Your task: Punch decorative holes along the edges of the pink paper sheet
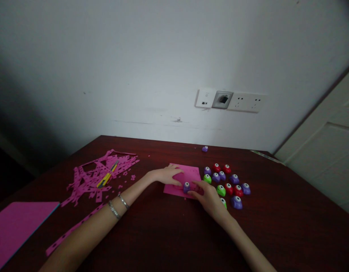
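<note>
A pink paper sheet [191, 172] lies on the dark red tabletop, with small specks on it. My left hand [168, 175] rests on its left part, fingers spread. On the sheet's lower half stands a purple craft punch [186, 187] with a white button on top. Thumb and fingers of my right hand [207, 196] are curled at the right side of this punch; the exact contact is hard to make out. Just right of the sheet is a group of punches: a green craft punch [221, 190], a red craft punch [238, 191], another purple craft punch [237, 203] and several more.
Pink punched scraps [86, 177] are heaped at the left, with a yellow utility knife [108, 176] on top. A long punched strip [75, 228] lies near my left forearm. Pink sheets [24, 226] sit front left. One lone purple punch [205, 149] stands near the wall [152, 75].
</note>
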`<state>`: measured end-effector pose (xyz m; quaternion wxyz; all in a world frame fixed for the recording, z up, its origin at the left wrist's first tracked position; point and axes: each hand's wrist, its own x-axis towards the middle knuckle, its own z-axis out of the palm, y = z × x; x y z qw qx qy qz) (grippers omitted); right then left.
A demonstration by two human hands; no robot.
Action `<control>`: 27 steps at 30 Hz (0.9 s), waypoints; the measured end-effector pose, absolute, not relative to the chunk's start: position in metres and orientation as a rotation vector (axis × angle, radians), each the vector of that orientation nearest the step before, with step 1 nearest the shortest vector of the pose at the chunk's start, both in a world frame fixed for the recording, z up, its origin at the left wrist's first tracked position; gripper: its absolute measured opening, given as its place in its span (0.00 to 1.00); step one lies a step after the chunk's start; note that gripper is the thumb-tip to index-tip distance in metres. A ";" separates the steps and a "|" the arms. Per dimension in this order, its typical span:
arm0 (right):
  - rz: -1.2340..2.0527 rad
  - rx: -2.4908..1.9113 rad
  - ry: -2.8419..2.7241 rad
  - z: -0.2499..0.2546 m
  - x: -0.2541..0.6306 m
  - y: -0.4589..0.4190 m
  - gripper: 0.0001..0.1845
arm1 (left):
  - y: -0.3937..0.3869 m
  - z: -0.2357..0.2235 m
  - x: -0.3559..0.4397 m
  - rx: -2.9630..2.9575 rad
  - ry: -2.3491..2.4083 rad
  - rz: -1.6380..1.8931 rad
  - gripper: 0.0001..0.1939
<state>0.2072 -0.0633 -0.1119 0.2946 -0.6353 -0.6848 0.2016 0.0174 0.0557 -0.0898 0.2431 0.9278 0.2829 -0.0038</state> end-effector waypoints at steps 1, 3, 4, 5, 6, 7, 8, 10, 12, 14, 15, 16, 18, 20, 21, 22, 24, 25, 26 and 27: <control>0.547 -1.686 -1.795 -0.110 0.207 -0.063 0.19 | 0.057 -0.089 0.017 2.516 0.802 0.038 0.36; 0.592 -1.687 -1.748 -0.105 0.207 -0.063 0.17 | 0.059 -0.086 0.016 2.502 0.857 0.192 0.31; 0.624 -1.693 -1.735 -0.103 0.207 -0.062 0.16 | 0.061 -0.084 0.016 2.502 0.876 0.286 0.27; 0.658 -1.703 -1.726 -0.101 0.207 -0.061 0.16 | 0.062 -0.082 0.016 2.494 0.890 0.379 0.22; 0.700 -1.720 -1.719 -0.098 0.207 -0.059 0.16 | 0.063 -0.079 0.016 2.473 0.902 0.459 0.18; 0.756 -1.738 -1.719 -0.096 0.208 -0.056 0.18 | 0.063 -0.076 0.016 2.438 0.911 0.514 0.16; 0.830 -1.755 -1.722 -0.094 0.208 -0.053 0.20 | 0.062 -0.074 0.017 2.388 0.918 0.537 0.15; 1.007 -1.776 -1.737 -0.090 0.210 -0.046 0.23 | 0.059 -0.071 0.020 2.255 0.914 0.500 0.16; 1.159 -1.776 -1.756 -0.086 0.213 -0.039 0.25 | 0.054 -0.070 0.024 2.120 0.896 0.396 0.18; 1.229 -1.764 -1.769 -0.082 0.215 -0.033 0.26 | 0.049 -0.071 0.028 2.009 0.899 0.286 0.19; 1.250 -1.760 -1.774 -0.080 0.217 -0.030 0.26 | 0.046 -0.071 0.030 1.971 0.909 0.240 0.20; 1.267 -1.757 -1.776 -0.079 0.218 -0.028 0.26 | 0.045 -0.071 0.031 1.942 0.916 0.201 0.21; 1.310 -1.757 -1.778 -0.078 0.219 -0.024 0.25 | 0.043 -0.071 0.032 1.894 0.911 0.137 0.23; 1.353 -1.757 -1.782 -0.078 0.219 -0.021 0.24 | 0.042 -0.070 0.031 1.853 0.898 0.079 0.26; 1.371 -1.755 -1.784 -0.079 0.219 -0.021 0.23 | 0.043 -0.070 0.030 1.836 0.892 0.050 0.27; 1.385 -1.751 -1.787 -0.079 0.219 -0.020 0.23 | 0.043 -0.069 0.029 1.822 0.885 0.019 0.27; 1.408 -1.746 -1.791 -0.080 0.218 -0.018 0.22 | 0.044 -0.068 0.029 1.795 0.853 -0.053 0.27; 1.418 -1.750 -1.793 -0.080 0.218 -0.018 0.21 | 0.045 -0.068 0.029 1.783 0.829 -0.088 0.27; 1.424 -1.756 -1.793 -0.080 0.217 -0.017 0.21 | 0.046 -0.068 0.030 1.771 0.804 -0.126 0.26; 1.432 -1.767 -1.794 -0.080 0.217 -0.016 0.22 | 0.046 -0.068 0.031 1.762 0.786 -0.164 0.26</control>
